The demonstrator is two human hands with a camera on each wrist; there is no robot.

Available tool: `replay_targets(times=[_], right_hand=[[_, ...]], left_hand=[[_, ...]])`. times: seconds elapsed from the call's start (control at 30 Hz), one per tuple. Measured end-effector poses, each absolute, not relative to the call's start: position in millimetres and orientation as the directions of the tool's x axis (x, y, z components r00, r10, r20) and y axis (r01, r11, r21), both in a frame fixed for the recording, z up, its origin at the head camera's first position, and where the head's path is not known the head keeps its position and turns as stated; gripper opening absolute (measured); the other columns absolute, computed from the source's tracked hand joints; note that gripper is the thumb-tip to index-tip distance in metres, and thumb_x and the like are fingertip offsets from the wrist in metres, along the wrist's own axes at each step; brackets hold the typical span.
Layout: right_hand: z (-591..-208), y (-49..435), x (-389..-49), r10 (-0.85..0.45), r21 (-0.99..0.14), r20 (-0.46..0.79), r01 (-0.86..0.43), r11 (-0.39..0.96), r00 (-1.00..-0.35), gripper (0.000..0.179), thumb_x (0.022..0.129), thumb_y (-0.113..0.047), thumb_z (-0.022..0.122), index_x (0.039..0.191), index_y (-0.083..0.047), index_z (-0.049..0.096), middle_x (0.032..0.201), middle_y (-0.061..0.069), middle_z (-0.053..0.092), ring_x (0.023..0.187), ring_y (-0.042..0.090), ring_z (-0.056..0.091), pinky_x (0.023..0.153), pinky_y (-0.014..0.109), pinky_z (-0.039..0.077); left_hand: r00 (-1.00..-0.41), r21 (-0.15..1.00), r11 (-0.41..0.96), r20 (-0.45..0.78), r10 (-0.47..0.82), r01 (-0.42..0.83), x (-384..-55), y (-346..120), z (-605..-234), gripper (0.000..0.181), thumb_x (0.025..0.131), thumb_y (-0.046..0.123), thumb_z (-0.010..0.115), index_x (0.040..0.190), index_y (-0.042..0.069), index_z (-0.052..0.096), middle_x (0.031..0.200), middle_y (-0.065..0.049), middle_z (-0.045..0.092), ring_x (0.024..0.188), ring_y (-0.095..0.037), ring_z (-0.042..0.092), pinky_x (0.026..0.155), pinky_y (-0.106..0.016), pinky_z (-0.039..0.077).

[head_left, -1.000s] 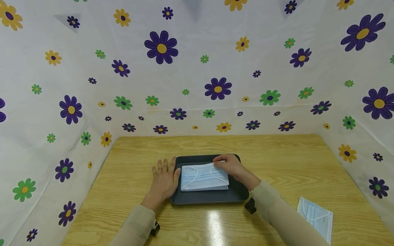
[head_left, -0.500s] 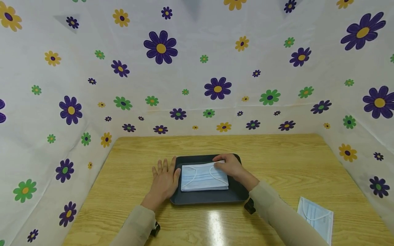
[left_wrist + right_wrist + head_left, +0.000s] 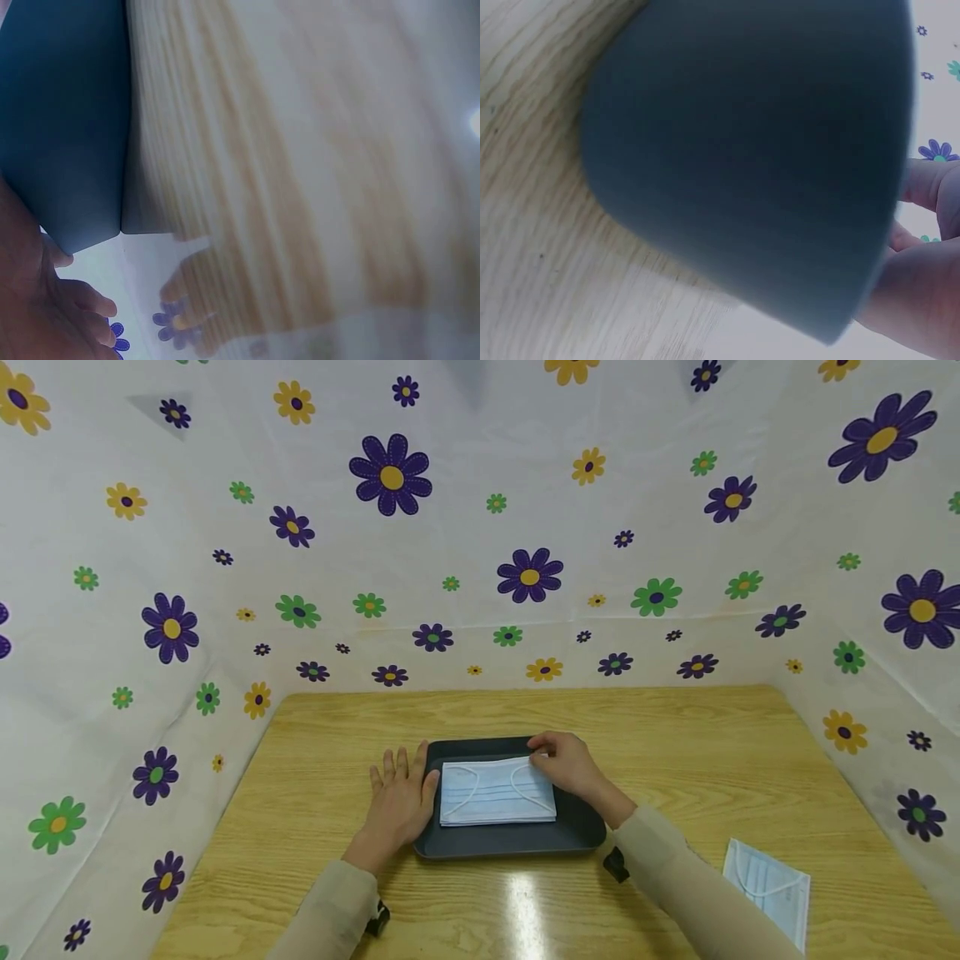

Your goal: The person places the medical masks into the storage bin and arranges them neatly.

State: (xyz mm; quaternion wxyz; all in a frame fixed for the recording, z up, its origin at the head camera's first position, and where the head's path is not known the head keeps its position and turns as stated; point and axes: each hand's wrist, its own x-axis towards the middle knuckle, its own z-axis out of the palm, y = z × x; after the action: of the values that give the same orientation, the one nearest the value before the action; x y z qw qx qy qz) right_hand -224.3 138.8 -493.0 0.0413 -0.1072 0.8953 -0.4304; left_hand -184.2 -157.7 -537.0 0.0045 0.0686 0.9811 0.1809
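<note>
A dark rectangular tray (image 3: 510,843) lies on the wooden table, with a neat stack of light blue pleated face masks (image 3: 487,797) inside. White ear loops show on the top mask. My left hand (image 3: 397,802) rests flat at the tray's left end, fingers spread, thumb along the rim. At the stack's far right corner my right hand (image 3: 570,767) pinches the mask edge between thumb and bent index finger. In the right wrist view the tray wall (image 3: 750,165) hides the masks and the fingertips. The left wrist view shows my left hand (image 3: 45,300) beside the tray (image 3: 67,112).
Another light blue face mask (image 3: 772,885) lies at the right front of the table (image 3: 660,727), partly behind my right sleeve. A white cloth with printed flowers (image 3: 480,527) hangs behind the table and along both sides.
My right hand has slid slightly to the right along the stack's far edge. The mask stack lies a little flatter at its right end. My left hand and the tray have stayed put.
</note>
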Motion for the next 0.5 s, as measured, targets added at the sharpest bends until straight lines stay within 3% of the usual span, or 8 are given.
replay_targets(times=[0.5], right_hand=[[-492.2,146.1,-222.4,-0.169,-0.778,0.036,-0.134,0.613,-0.985,0.029,0.096,-0.007,0.064,0.121,0.006,0.072,0.101,0.016,0.077,0.091,0.027,0.071,0.081,0.041,0.058]], left_hand=[[-0.991,0.364,0.923,0.010,0.133,0.128,-182.8,-157.3,-535.6,0.065,0.115,0.046,0.030,0.170,0.014,0.019,0.169,-0.035,0.023,0.159,-0.056,0.010,0.123,-0.078,0.008]])
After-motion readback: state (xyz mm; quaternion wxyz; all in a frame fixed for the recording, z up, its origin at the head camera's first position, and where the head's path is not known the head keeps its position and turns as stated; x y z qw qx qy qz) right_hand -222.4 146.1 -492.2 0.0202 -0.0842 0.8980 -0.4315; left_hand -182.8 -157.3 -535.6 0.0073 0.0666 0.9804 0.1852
